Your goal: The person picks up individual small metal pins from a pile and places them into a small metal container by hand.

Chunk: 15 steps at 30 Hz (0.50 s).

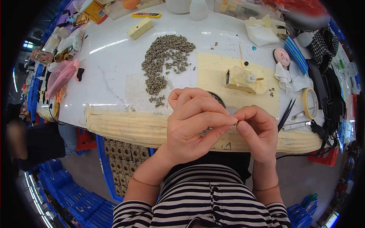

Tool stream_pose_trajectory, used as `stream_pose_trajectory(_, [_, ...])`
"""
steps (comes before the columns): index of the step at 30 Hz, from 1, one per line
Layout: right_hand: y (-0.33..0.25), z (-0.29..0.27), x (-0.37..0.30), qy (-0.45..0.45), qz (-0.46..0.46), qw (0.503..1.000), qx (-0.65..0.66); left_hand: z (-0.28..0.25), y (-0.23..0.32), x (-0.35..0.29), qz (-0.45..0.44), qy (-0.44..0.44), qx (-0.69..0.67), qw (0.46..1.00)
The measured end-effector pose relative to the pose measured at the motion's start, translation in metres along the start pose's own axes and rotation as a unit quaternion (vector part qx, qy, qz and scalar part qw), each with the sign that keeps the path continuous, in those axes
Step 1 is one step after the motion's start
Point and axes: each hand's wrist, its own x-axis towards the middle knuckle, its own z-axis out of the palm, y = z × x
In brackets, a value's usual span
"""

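Observation:
My left hand [192,125] and my right hand [259,133] meet over the near edge of the table. Thumb and fingers of both are pinched around one tiny metal part [235,124], mostly hidden by the fingertips. Behind my left hand shows the dark rim of a round dish [217,97]; its contents are covered by the hand. A heap of small grey metal parts [152,78] spreads on the white table [110,72], left of and beyond my hands. To the right, a tape-wrapped block [243,80] with a white nozzle-like piece stands on a taped sheet [213,68].
Black tweezers [288,114] and a tape roll [310,103] lie at the right. A cream block [140,28] and white bottle [198,9] stand farther back. Below the padded edge [125,123] is a blue crate [102,159] of metal pieces. Another person [38,140] is at the left.

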Motion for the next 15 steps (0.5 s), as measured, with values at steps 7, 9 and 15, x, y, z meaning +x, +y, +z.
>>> stream_pose_trajectory(7, [0.0011, -0.0021, 0.0009, -0.013, 0.006, 0.999, 0.039, -0.0003, -0.0015, -0.0007, 0.002, -0.010, -0.015, 1.000])
stream_pose_trajectory(9, [0.0003, -0.0009, 0.0010, -0.010, 0.007, 1.000, 0.027, 0.0003, -0.0028, -0.0017, -0.003, -0.010, -0.028, 1.000])
stream_pose_trajectory(15, [0.0008, -0.0004, 0.0008, 0.001, 0.006, 1.000, -0.012, -0.0005, -0.0042, -0.0010, -0.028, -0.019, -0.045, 0.998])
